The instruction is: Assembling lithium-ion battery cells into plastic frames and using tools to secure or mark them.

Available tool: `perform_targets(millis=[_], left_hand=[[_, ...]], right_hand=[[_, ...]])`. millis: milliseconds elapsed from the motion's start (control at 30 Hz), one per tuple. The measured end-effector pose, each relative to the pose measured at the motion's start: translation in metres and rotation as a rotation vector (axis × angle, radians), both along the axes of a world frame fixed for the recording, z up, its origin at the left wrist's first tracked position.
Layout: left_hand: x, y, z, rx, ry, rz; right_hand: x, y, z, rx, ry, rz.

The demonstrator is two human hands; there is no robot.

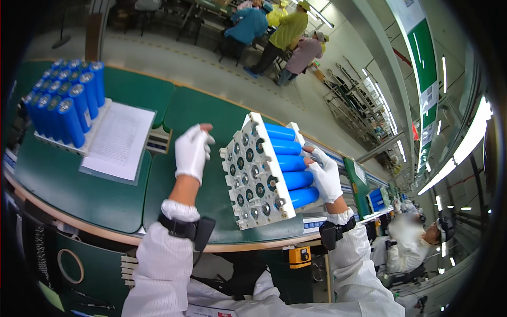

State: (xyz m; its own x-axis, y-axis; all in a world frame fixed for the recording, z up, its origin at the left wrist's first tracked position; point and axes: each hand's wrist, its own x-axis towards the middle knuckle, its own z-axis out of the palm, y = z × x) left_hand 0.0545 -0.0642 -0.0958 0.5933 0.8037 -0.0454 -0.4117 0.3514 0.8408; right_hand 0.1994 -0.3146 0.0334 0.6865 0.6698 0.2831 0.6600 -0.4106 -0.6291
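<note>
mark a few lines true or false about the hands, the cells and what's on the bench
1. The right hand is on the blue cells of the tilted holder. True.
2. The left hand grips the paper. False: it is apart from the paper.
3. Both hands wear white gloves. True.
4. The other group of cells stands at the bench's right end. False: that group is at the left.
5. The bench has a red top. False: it is green.

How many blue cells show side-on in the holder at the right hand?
5, down the right side of the holder: top cell, second cell, third cell, fourth cell, bottom cell. The right hand hides some ends; more may be hidden behind.
</note>
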Motion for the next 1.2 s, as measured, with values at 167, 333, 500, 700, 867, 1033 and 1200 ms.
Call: perform_targets(millis=[167, 333, 500, 700, 867, 1033, 1200], left_hand=[[-0.057, -0.092, 0.011, 0.648, 0.191, 0.141], [-0.071, -0.161, 0.015, 1.087, 0.257, 0.179], [-0.059, -0.193, 0.005, 1.165, 0.302, 0.172], [-0.04, -0.209, 0.006, 1.13, 0.335, 0.251], [-0.044, -0.21, 0.014, 1.011, 0.384, 0.197], [-0.05, -0.207, 0.013, 1.135, 0.479, 0.199], [-0.055, -0.207, 0.014, 1.007, 0.46, 0.148]], right_hand=[[0.004, -0.002, -0.006, 0.221, 0.091, 0.003], [0.014, -0.05, -0.022, 0.874, 0.184, -0.205], [-0.004, -0.122, -0.117, 0.219, 0.173, -0.252], [-0.067, -0.107, -0.167, -0.157, -0.355, -0.252], [-0.07, -0.096, -0.16, -0.215, -0.256, -0.283], [-0.087, -0.097, -0.132, -0.291, -0.106, -0.295], [-0.097, -0.095, -0.123, -0.261, 0.032, -0.353]])
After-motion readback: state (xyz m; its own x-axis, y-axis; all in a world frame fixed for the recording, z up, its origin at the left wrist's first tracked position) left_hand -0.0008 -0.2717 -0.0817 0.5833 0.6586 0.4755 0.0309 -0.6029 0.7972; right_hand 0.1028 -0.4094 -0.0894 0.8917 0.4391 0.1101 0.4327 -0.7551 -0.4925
